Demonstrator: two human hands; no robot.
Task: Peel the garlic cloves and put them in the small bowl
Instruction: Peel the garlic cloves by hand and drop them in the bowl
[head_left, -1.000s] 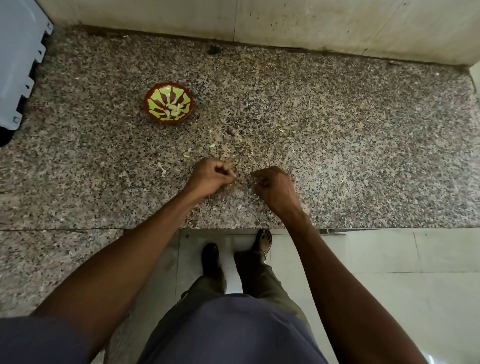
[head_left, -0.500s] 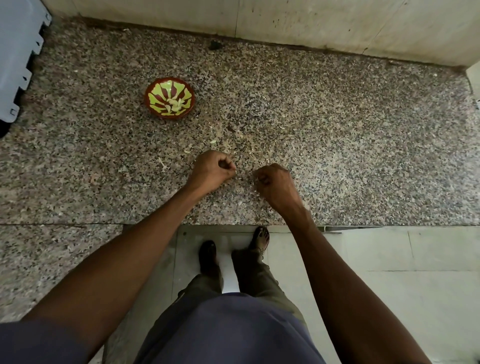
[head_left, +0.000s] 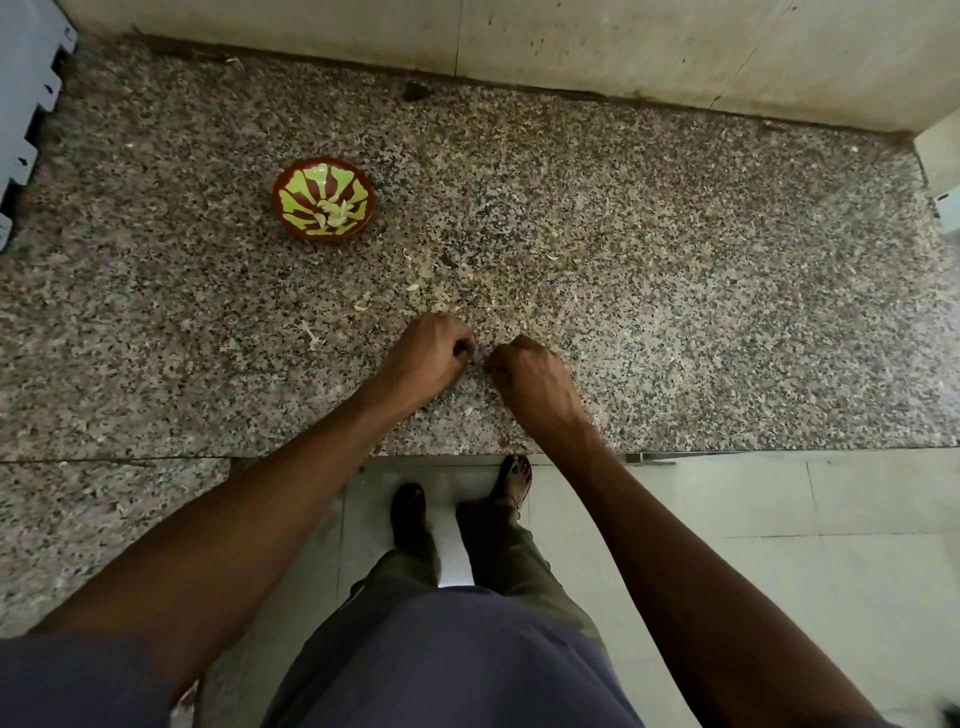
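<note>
A small red bowl (head_left: 311, 236) with a green pattern stands on the speckled granite counter (head_left: 675, 286), left of centre. Several peeled garlic cloves (head_left: 337, 210) lie inside it. Near the counter's front edge my left hand (head_left: 426, 358) and my right hand (head_left: 530, 379) sit knuckles up, fingers curled, fingertips almost meeting. They pinch something small between them, apparently a garlic clove; my fingers hide nearly all of it.
Pale scraps of garlic peel (head_left: 361, 306) lie scattered between the bowl and my hands. A grey-blue plastic object (head_left: 26, 104) borders the counter at far left, a white object (head_left: 943, 156) at far right. A tiled wall closes the back.
My two hands have drawn closer together until the fingertips nearly touch. The bowl has stayed where it was.
</note>
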